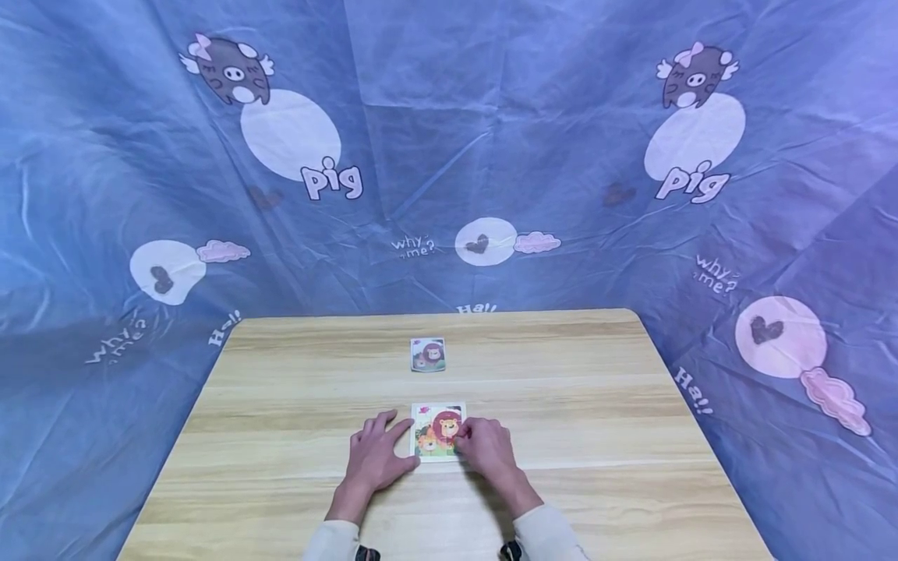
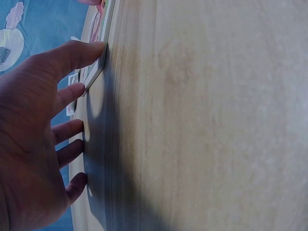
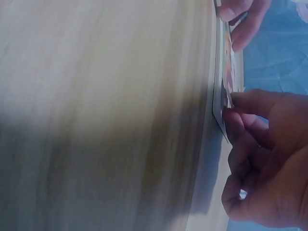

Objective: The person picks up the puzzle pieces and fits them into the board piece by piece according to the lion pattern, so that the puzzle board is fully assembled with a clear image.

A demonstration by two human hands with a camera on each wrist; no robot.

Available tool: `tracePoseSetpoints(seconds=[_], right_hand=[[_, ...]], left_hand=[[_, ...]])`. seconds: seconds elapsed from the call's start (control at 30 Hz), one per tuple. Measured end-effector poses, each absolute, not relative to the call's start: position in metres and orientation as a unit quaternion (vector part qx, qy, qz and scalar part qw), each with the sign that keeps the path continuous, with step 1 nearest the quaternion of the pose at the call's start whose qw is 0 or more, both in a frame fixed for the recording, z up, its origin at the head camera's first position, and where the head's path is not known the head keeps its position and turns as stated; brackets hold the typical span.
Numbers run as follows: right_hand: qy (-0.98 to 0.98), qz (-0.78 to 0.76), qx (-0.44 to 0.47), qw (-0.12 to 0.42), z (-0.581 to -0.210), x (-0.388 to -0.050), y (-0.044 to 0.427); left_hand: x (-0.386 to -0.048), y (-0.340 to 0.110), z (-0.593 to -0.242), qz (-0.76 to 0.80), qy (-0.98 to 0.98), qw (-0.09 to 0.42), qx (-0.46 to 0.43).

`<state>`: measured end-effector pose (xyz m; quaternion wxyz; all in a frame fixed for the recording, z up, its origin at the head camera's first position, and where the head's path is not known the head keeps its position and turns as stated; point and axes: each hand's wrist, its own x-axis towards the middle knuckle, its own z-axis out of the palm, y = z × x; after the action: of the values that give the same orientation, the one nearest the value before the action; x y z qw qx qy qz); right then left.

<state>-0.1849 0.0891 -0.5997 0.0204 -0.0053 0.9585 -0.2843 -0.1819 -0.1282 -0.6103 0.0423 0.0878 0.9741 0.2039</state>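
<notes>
A flat picture puzzle [image 1: 435, 425] with lions and a pale border lies on the table in front of me. My left hand [image 1: 376, 456] is at its left side, fingers spread; the left wrist view shows the thumb and forefinger touching the board's edge [image 2: 102, 62]. At the right side, my right hand [image 1: 489, 448] pinches a thin puzzle piece [image 3: 229, 94] between thumb and forefinger, slightly tilted over the board. The hand covers most of that piece, so its outline cannot be told.
A smaller card [image 1: 428, 354] with a similar lion picture lies farther back on the wooden table [image 1: 295, 374]. A blue cloth [image 1: 435, 156] printed with pigs and clouds hangs behind the table and along both sides.
</notes>
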Motion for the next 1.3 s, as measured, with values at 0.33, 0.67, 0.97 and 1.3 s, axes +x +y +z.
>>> tracePoseSetpoints(seconds=[0.33, 0.67, 0.97, 1.3], right_hand=[[0.971, -0.238, 0.01, -0.025, -0.604, -0.182, 0.089], [0.97, -0.236, -0.022, -0.057, -0.611, -0.176, 0.093], [0.96, -0.271, -0.051, -0.046, -0.61, -0.179, 0.096], [0.969, -0.241, -0.052, -0.01, -0.601, -0.182, 0.102]], left_hand=[[-0.183, -0.129, -0.609, 0.203, 0.974, 0.042, 0.09], [-0.181, -0.13, -0.61, 0.204, 0.974, 0.05, 0.089], [-0.18, -0.132, -0.609, 0.201, 0.975, 0.053, 0.082], [-0.18, -0.133, -0.611, 0.22, 0.97, 0.061, 0.08]])
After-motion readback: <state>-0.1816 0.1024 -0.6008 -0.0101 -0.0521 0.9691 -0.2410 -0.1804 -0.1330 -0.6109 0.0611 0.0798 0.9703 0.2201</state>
